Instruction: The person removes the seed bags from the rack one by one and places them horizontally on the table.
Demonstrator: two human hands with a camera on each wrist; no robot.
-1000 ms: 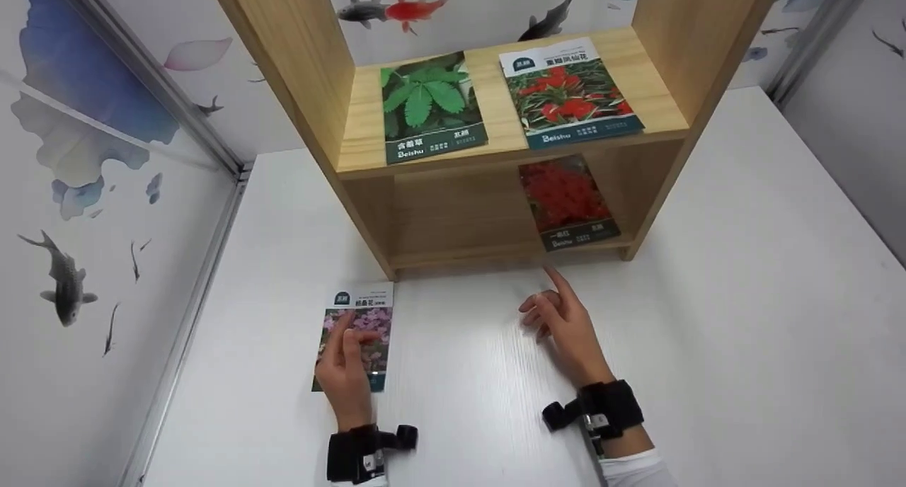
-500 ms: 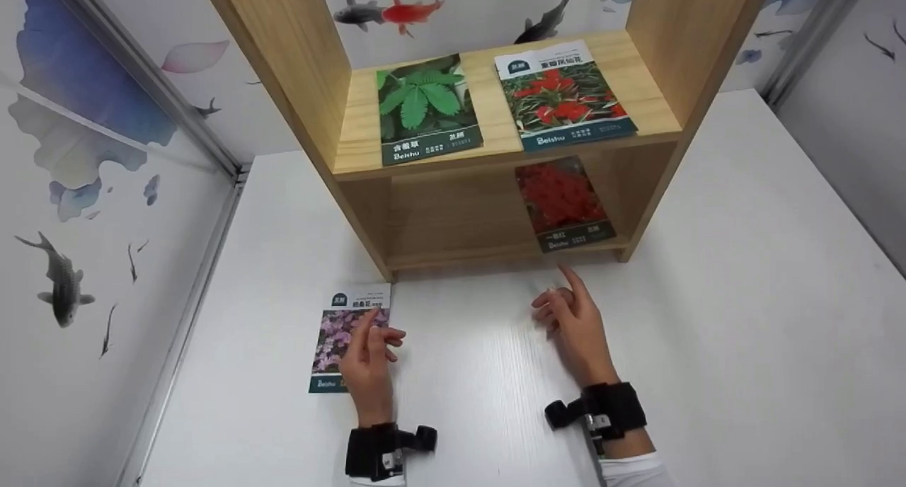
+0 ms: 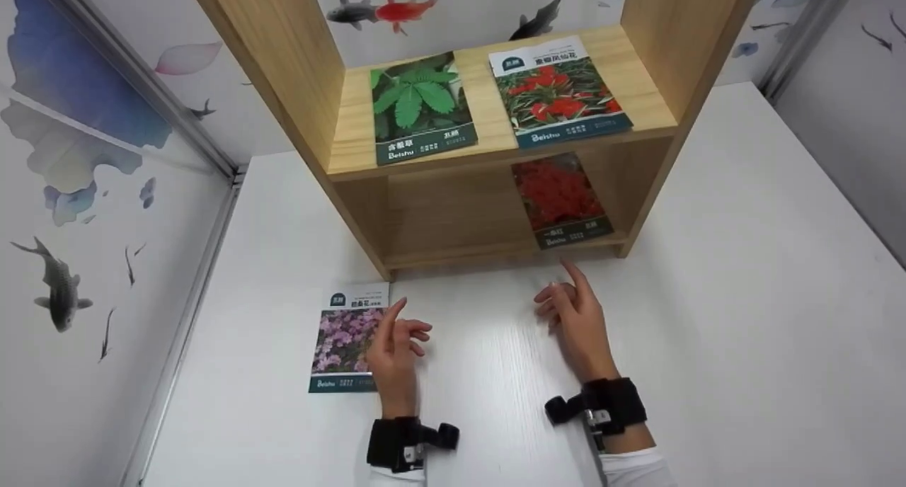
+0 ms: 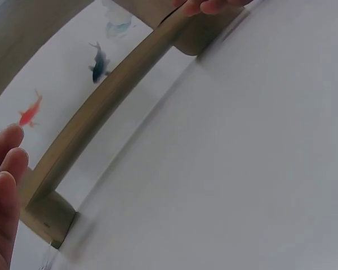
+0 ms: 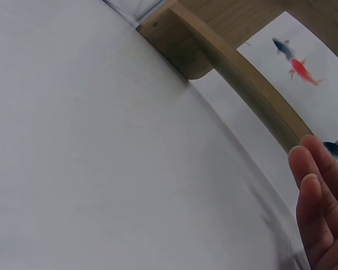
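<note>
My left hand point(image 3: 396, 356) hovers at the right side of a seed packet with pink-purple flowers point(image 3: 343, 342), overlapping its edge in the head view; its fingers are relaxed and hold nothing. My right hand point(image 3: 577, 324) is in front of the wooden shelf point(image 3: 495, 161), index finger extended toward a packet with red flowers point(image 3: 563, 200) on the lower board. That packet's front edge sticks out over the board. In the left wrist view, loose fingers point(image 4: 8, 197) show at the left; the right wrist view shows similar fingers point(image 5: 310, 197) with nothing between them.
On the upper board lie a green-leaf packet point(image 3: 422, 105) at left and a red-and-white flower packet point(image 3: 559, 94) at right. The shelf stands on a white table point(image 3: 743, 296). White panels with painted fish point(image 3: 60, 282) enclose the table.
My left hand has moved right, from over the pink-purple flower packet to its right edge, uncovering most of it. My right hand has shifted slightly right. The packets stay where they were.
</note>
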